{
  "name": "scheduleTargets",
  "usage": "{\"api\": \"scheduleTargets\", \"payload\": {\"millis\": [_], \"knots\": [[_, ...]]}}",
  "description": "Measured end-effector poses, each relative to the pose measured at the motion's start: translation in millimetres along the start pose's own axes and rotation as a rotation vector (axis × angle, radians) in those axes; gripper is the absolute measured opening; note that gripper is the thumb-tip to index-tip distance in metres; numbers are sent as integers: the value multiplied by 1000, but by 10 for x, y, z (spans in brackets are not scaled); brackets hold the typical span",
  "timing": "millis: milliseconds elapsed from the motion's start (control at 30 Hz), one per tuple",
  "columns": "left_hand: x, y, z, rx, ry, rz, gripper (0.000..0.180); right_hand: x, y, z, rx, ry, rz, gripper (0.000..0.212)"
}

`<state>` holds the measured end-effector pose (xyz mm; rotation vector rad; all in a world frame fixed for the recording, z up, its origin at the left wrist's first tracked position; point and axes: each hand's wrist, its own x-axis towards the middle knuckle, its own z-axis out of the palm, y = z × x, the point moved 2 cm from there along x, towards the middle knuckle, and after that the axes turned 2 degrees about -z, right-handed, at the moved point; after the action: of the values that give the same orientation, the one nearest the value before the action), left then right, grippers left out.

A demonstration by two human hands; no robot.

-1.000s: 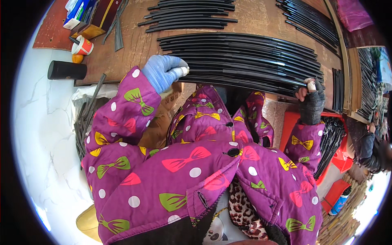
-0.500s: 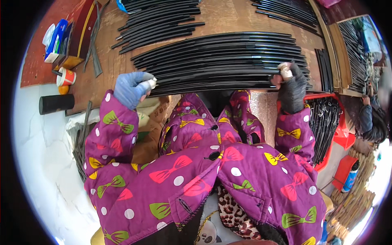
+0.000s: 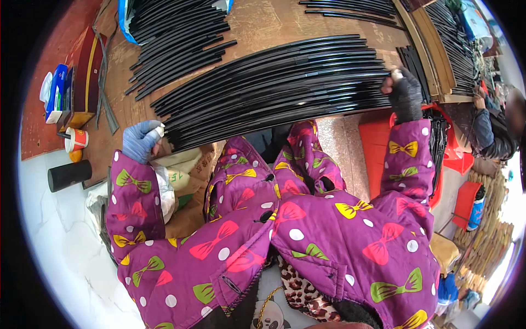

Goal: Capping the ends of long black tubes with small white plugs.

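Note:
Long black strips [image 3: 274, 82] lie side by side in a wide row along the near edge of the wooden table [image 3: 263, 24]. My left hand [image 3: 141, 141], in a blue-grey glove with white wrapping on a fingertip, is closed at the left ends of the nearest strips. At their right ends my right hand [image 3: 406, 96], in a dark grey glove with a white-wrapped fingertip, is closed too. Whatever is pinched in either hand is too small or hidden to make out.
More black strips [image 3: 175, 44] lie at the far left beside a blue-edged bag [image 3: 126, 24]. On the left stand a tissue pack [image 3: 56, 93], a paper cup [image 3: 76, 140] and a black cylinder [image 3: 69, 175]. A red crate [image 3: 375, 145] sits below my right arm. Another person [image 3: 490, 129] works at right.
My hands have moved farther apart, the left one leftward and the right one rightward and away from me. The view has shifted, showing more of the red crate.

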<state>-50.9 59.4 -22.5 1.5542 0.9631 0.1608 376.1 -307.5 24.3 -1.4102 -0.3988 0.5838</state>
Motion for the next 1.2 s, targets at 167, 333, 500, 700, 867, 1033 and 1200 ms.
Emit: {"api": "scheduleTargets", "payload": {"millis": [167,333,500,700,867,1033,1200], "knots": [[-16,23,-14,80,8,13,15,201,84,-528,-38,54,5,10],[-11,157,125,378,86,71,16,227,105,-594,-448,230,20,10],[65,69,181,261,180,193,13,205,-32,-539,-938,307,-43,11],[301,247,148,607,261,395,14,567,-199,116,-1481,137,-196,15],[645,283,159,942,316,417,15,1119,-95,420,-1674,109,-108,26],[688,393,256,1025,244,463,15,1602,29,281,-1879,79,-161,35],[553,580,172,988,264,383,21,1515,-318,575,-2049,27,-132,39]]}}
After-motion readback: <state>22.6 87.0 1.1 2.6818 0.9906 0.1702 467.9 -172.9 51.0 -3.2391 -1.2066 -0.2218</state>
